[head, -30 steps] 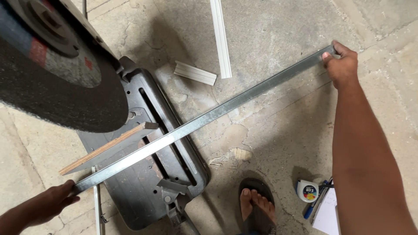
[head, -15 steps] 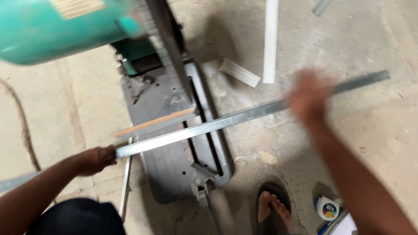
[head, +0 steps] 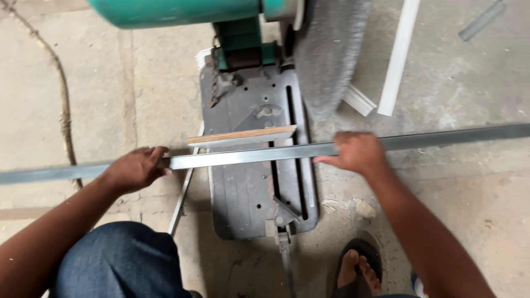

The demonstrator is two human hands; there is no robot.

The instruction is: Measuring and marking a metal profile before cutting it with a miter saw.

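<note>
The right hand has slid inward along the metal channel and now grips it beside the saw base; the left hand grips its other side, below the raised cutting disc.

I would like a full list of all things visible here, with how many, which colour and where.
metal bar: 1, grey, lying across the saw base, held at both sides
saw base: 1, dark grey, on the floor, centre
cutting disc: 1, dark grey, raised above the base
motor housing: 1, green, top
wood strip: 1, light brown, behind the bar
white profiles: 2, upper right floor
sandal: 1, black, bottom
left hand: gripping the bar
right hand: gripping the bar
</note>
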